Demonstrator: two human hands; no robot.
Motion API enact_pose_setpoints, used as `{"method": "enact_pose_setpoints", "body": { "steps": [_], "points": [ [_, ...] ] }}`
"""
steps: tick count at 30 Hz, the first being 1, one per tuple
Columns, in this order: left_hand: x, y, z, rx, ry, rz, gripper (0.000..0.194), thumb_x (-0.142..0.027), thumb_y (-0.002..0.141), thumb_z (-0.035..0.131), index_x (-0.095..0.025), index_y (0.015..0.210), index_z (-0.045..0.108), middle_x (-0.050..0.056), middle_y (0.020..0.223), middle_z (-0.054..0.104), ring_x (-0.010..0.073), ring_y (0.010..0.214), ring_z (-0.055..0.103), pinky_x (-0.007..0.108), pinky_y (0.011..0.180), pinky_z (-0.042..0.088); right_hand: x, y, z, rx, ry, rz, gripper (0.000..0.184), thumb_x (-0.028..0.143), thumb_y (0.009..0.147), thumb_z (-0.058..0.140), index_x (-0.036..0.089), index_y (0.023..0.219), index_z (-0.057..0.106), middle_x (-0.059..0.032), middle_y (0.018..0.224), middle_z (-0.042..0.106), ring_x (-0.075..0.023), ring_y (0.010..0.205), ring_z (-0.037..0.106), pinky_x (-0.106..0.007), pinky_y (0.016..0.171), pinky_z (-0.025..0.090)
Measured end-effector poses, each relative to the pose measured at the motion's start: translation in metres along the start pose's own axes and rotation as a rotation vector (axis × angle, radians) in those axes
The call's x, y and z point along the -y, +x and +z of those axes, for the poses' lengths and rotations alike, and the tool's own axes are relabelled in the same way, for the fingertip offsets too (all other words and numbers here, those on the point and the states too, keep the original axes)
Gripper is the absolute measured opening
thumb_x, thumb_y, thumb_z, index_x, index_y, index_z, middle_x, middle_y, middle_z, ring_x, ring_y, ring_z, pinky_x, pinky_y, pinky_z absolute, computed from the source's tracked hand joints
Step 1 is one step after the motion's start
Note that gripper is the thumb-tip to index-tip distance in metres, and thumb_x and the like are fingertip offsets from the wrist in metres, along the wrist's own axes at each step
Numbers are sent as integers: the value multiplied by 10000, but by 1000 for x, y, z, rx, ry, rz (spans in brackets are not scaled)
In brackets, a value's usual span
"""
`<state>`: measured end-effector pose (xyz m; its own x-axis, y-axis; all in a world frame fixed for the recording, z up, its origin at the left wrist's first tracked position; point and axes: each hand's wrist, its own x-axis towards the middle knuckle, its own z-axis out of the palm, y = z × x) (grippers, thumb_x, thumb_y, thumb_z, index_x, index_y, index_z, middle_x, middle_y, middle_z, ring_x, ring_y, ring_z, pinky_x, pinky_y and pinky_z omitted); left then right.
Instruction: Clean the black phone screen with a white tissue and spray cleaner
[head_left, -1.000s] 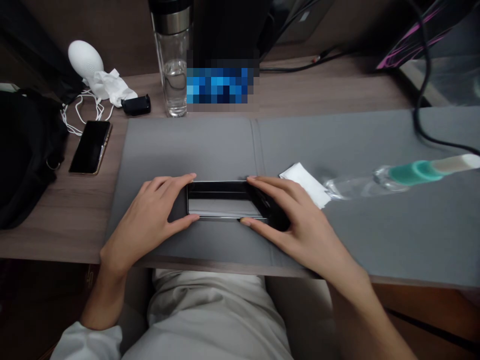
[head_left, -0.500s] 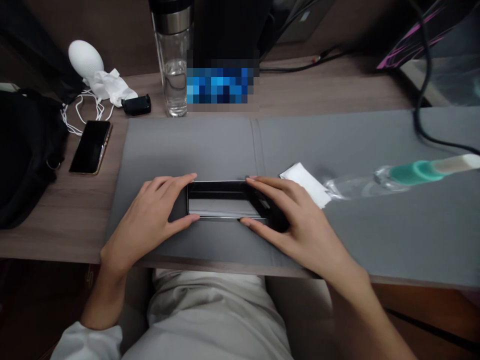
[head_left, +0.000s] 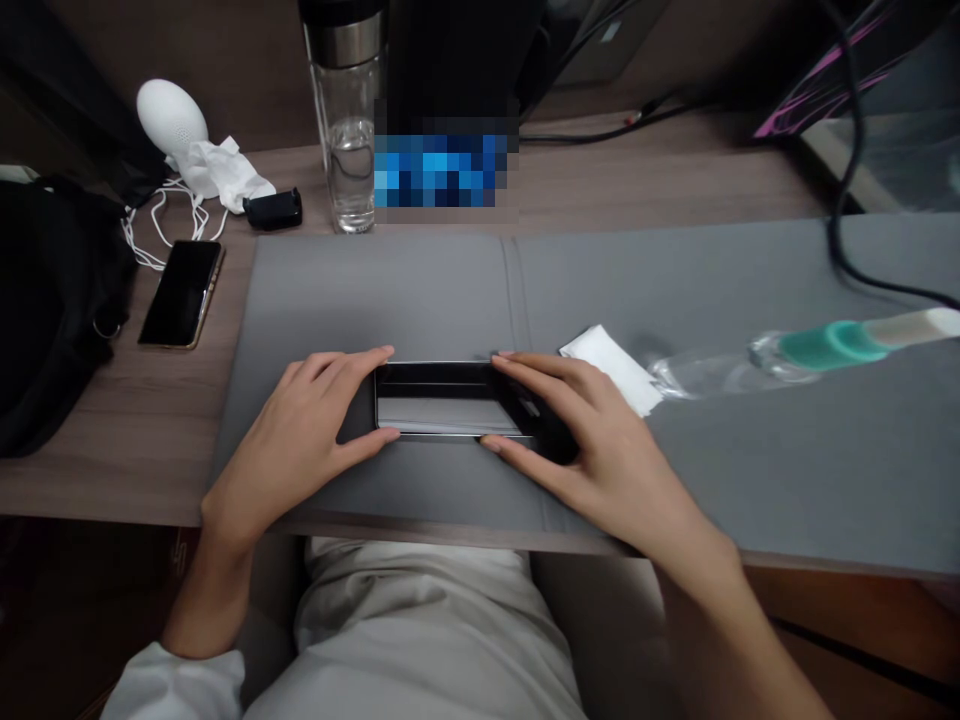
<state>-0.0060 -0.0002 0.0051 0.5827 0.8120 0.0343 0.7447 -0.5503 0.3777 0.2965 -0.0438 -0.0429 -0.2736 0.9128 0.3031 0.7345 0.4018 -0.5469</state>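
1. Scarcely anything has moved since the earlier frame: both hands keep the same hold, and the surrounding items match their former positions.
2. Reference: clock centred on the held phone (head_left: 450, 400), 12 at the far side of the desk (head_left: 67, 430). Phone sits over the grey mat (head_left: 390, 290), near its close edge, long side running 9 to 3, glossy face up. Whether it touches the mat or is slightly raised, cannot tell.
3. Left hand (head_left: 300, 435), at 9 o'clock: thumb on the near edge, a finger on the far edge; spread only as wide as the phone.
4. Right hand (head_left: 604, 435), at 3 o'clock: same edge hold, covering part of that end; its remaining fingers are hidden.
5. Nearby: folded white paper (head_left: 611, 370) shortly before 3, beyond the right hand; clear bottle with teal collar (head_left: 795, 355) lies further out that way. Second phone (head_left: 182, 295) towards 10, water bottle (head_left: 350, 155) around 11.
6. Progress (judgement) — two-handed hold appears complete and steady, phone roughly square to the desk edge. No release yet; what remains cannot be read from these views.
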Motion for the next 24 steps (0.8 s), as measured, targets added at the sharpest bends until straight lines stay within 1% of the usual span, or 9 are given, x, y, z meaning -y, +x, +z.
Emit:
{"method": "enact_pose_setpoints", "body": {
  "steps": [9, 24],
  "points": [
    [0, 1, -1, -6, 22, 24, 661, -397, 1021, 722, -297, 1586, 394, 47, 1521, 627, 272, 1374, 560, 436, 1124, 461, -1, -1, 1, 5, -6, -3, 639, 445, 1009, 687, 350, 1603, 469, -115, 1477, 623, -346, 1338, 615, -554, 1120, 517],
    [-1, 2, 0, -6, 19, 23, 674, -379, 1011, 730, -298, 1585, 387, 46, 1534, 617, 271, 1372, 560, 440, 1126, 452, 0, 0, 0, 16, 1, 5, 639, 453, 1011, 680, 363, 1606, 465, -107, 1488, 617, -343, 1340, 615, -556, 1132, 512]
  ]
}}
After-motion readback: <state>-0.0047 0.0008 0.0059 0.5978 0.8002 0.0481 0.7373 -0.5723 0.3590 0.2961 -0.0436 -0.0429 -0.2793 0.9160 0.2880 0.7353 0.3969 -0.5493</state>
